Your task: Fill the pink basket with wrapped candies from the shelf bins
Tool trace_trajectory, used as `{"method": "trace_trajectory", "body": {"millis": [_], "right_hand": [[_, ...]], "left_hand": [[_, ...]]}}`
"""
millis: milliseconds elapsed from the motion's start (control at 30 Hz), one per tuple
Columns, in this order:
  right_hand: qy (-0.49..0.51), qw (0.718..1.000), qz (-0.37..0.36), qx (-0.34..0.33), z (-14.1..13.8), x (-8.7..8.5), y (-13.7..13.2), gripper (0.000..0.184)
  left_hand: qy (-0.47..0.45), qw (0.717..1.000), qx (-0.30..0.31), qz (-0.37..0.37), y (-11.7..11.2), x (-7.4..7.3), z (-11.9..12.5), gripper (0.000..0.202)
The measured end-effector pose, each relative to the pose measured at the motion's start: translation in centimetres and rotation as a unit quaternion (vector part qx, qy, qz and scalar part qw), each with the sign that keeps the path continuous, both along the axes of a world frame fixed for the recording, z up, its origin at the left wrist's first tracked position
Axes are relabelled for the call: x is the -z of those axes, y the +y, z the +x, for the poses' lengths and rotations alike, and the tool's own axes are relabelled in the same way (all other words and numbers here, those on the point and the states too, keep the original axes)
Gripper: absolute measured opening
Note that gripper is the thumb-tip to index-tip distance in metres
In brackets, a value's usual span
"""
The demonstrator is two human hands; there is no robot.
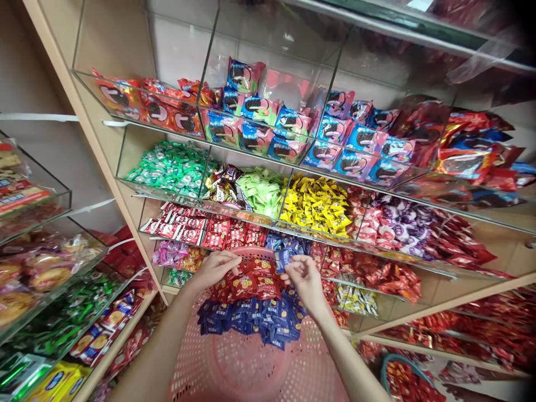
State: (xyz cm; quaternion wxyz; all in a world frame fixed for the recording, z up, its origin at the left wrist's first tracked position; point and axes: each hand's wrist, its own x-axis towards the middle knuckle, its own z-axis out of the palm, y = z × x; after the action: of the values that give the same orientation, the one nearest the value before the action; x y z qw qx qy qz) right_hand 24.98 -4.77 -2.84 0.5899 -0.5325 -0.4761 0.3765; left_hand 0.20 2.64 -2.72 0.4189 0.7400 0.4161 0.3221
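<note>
I see my right hand (pixel 304 279) pinching a blue packet (pixel 283 258) just above the pink basket (pixel 251 368) below both hands, while my left hand (pixel 215 267) curls over red packets (pixel 251 285) beside it, its grip unclear.

Bright, even light, with soft glare on the glass bins (pixel 259 44). The corners darken and bend, the right edge smears into blur, and the middle is sharp.
</note>
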Motion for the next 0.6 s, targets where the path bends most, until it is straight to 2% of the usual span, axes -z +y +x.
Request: {"method": "trace_trajectory", "body": {"millis": [67, 100, 167, 233, 333, 467, 533, 600], "right_hand": [[-0.112, 0.992, 0.052, -0.015, -2.6, -0.2, -0.5, 0.022], [-0.182, 0.979, 0.085, -0.023, -3.6, -0.2, -0.7, 0.016], [-0.308, 0.936, 0.161, -0.047, -5.1, 0.2, -1.2, 0.017], [-0.388, 0.890, 0.228, -0.073, -5.8, 0.9, -1.7, 0.025], [-0.446, 0.843, 0.288, -0.090, -5.6, 1.9, -2.5, 0.036], [-0.464, 0.818, 0.327, -0.093, -5.2, 2.0, -3.1, 0.044], [-0.477, 0.815, 0.313, -0.105, -5.4, 1.7, -3.2, 0.039], [-0.508, 0.808, 0.269, -0.130, -6.0, 1.5, -3.0, 0.029]], "left_hand": [[0.007, 1.000, -0.005, 0.002, 0.0, 0.0, 0.0, 0.046], [0.007, 1.000, -0.008, 0.004, -0.1, -0.1, 0.0, 0.046], [-0.001, 1.000, -0.010, 0.008, -0.1, -0.2, -0.1, 0.044], [-0.010, 1.000, -0.006, 0.012, -0.2, -0.3, -0.1, 0.044], [-0.018, 1.000, 0.008, 0.018, -0.2, -0.4, -0.1, 0.044], [-0.021, 1.000, 0.010, 0.013, -0.2, -0.3, -0.2, 0.042], [-0.022, 1.000, 0.007, 0.004, -0.2, -0.2, -0.2, 0.041], [-0.029, 1.000, 0.001, -0.006, -0.3, -0.2, -0.2, 0.040]]}}
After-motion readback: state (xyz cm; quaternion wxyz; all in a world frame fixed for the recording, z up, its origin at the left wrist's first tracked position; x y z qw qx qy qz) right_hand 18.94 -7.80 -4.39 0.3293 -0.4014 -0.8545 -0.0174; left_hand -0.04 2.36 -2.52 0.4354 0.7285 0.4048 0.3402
